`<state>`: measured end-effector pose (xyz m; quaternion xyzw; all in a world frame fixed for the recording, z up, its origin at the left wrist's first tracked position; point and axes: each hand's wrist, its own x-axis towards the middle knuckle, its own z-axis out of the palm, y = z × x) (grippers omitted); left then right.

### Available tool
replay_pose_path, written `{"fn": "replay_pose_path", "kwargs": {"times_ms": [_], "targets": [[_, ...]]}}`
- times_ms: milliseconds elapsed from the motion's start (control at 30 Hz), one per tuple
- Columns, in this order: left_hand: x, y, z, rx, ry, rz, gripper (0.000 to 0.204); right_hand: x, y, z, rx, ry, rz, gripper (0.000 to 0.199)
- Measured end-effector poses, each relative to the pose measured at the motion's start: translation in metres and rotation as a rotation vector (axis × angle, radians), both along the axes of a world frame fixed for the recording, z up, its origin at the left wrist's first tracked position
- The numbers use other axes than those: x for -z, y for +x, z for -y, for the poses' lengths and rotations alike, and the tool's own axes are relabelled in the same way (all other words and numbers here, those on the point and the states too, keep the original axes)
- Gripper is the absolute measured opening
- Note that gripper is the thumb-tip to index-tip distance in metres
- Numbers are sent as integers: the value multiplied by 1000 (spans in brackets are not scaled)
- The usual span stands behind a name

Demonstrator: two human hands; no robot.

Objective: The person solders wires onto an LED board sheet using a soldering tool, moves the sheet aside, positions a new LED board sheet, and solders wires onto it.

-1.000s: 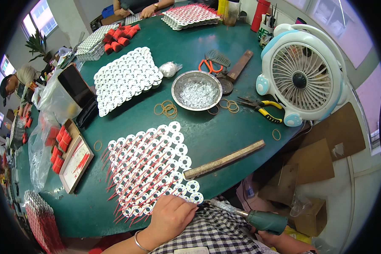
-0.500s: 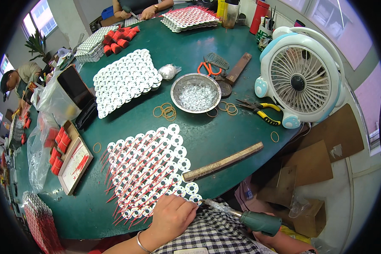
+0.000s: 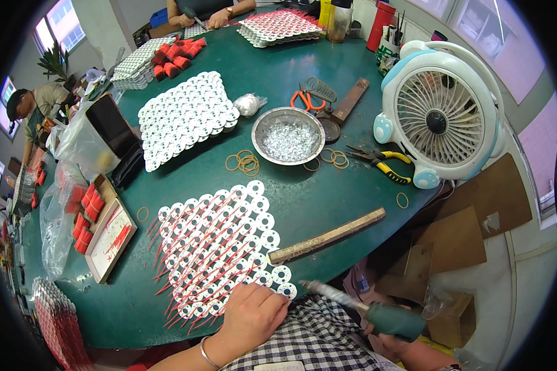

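A panel of round white circuit boards [image 3: 263,221] lies on the table before me, with thin red wires [image 3: 198,247] slanting across it. My left hand [image 3: 254,316] rests on the panel's near edge, fingers curled and closed; what they pinch, if anything, is hidden. My right hand [image 3: 387,343] grips the green handle of a soldering iron [image 3: 396,321]. The iron's tip points up and left, just right of the corner board and apart from it. A wooden strip [image 3: 328,236] lies against the panel's right side.
Beyond the panel stands a metal bowl [image 3: 260,137] of silvery bits, among rubber bands [image 3: 247,162] and pliers [image 3: 387,164]. A fan [image 3: 436,120] stands at right. At left are a tray [image 3: 108,253] of red wires and a bare white panel [image 3: 185,120]. Other people work farther off.
My right hand has drawn the soldering iron right and slightly down, lifting its tip away from the corner board. My left hand stays in place.
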<state>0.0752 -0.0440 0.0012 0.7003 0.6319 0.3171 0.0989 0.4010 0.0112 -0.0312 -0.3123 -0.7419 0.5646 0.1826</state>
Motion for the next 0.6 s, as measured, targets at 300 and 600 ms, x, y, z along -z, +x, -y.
{"fn": "replay_pose_path", "kwargs": {"times_ms": [300,600], "targets": [[-13,-12,16,21,-5,137,13,-6,-48,-17,479,-12,-401,58],[-20,-183,76,-734,101,-291,28,-10,-87,-29,383,-117,-457,52]]}}
